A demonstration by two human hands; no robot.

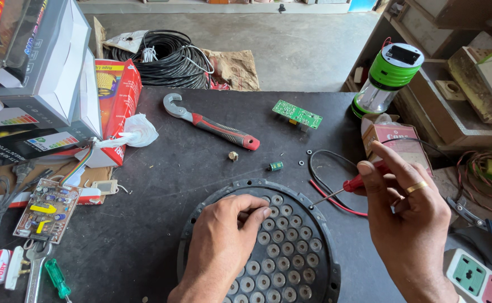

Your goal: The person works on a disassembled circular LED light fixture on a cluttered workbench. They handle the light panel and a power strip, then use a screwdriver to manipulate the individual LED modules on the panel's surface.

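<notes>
Left hand (223,247) lay palm-down on a round dark disc (313,255), fingers curled loosely with the tips pressing its face and gripping nothing. That disc sat at the near middle of the black bench (145,235); it had a thick ribbed rim and a face packed with rows of small round silvery cells, too many and too covered to count. Right hand (411,216), wearing one gold ring, pinched a thin screwdriver (341,189) with a red handle, its steel tip touching the disc's upper right edge. Beside it ran two wires (322,179), one black and one red, looping off the rim. Farther back lay one hook-jawed wrench (209,124) of grey metal with a red and black grip, one small green circuit board (297,114), and one tiny green capacitor (276,166). A brown board (46,210) crowded with parts rested at the left edge, near one green-handled screwdriver (58,279). One lantern (386,78) with a clear body and green bands stood at the right, and a coil (164,56) of black cable lay on the concrete floor beyond.
</notes>
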